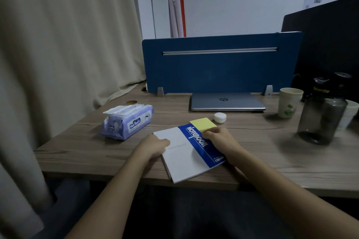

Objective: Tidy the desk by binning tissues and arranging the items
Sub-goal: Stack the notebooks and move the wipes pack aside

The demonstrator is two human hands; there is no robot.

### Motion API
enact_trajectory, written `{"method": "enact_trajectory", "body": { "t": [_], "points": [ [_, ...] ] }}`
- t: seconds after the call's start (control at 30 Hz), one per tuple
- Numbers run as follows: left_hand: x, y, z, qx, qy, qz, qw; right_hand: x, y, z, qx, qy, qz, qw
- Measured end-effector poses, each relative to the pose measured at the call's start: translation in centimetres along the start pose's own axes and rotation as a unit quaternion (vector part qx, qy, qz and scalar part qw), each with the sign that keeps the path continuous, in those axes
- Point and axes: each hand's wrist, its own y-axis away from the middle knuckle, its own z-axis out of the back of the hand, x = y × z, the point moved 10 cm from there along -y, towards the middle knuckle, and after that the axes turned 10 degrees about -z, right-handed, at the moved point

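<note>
Both hands are down on the notebook (pixel 191 153), which lies tilted on the wooden counter (pixel 272 153) with its near corner just over the front edge. The left hand (pixel 155 146) sits at the notebook's left edge, fingers curled onto the white half of the cover; whether they grip the edge or only rest there, I cannot tell. The right hand (pixel 220 138) is on the blue band with the title, fingers bent and pinching the near edge of the yellow sticky pad (pixel 203 124). That pad overlaps the notebook's far right corner.

Over to the left, well apart from the hands, the purple wipes pack (pixel 127 121) lies on its side with its white flap lid open. Just beyond the pad sits a small white jar (pixel 220 117), and behind that a closed silver laptop (pixel 227 102) against the blue divider (pixel 219 64).

On the right, a stack of paper cups (pixel 289 103) stands near the divider's foot, with a smoky grey bottle (pixel 321 114) upright beside it and closer to the front. More white cups (pixel 350 112) peek out behind the bottle. A beige curtain (pixel 64 44) hangs along the left side.
</note>
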Motion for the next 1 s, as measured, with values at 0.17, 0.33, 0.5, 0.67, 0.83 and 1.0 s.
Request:
{"method": "enact_trajectory", "body": {
  "t": [0.17, 0.33, 0.5, 0.67, 0.83, 1.0],
  "points": [
    [-1.1, -0.5, -0.7, -0.008, 0.105, -0.006, 0.994, -0.8, -0.3, 0.9, 0.006, -0.09, -0.026, 0.996],
    [0.2, -0.6, -2.1, -0.035, 0.279, 0.041, 0.959, -0.9, -0.3, 0.6, 0.041, -0.138, -0.016, 0.989],
    [1.0, -0.8, -1.0, -0.173, 0.323, -0.041, 0.929, -0.4, -0.5, 0.2, 0.062, -0.205, 0.034, 0.976],
    [-1.9, 0.3, 1.7, -0.269, 0.308, -0.206, 0.889, 2.1, 0.5, -0.4, 0.018, -0.156, 0.159, 0.975],
    [-4.7, 0.0, 3.5, -0.282, 0.306, -0.288, 0.862, 5.1, 0.4, 0.0, -0.023, -0.13, 0.221, 0.966],
    [-3.0, -2.7, 0.1, -0.173, 0.282, -0.232, 0.915, 4.6, -0.7, -0.9, -0.019, -0.046, 0.223, 0.973]
  ]
}}
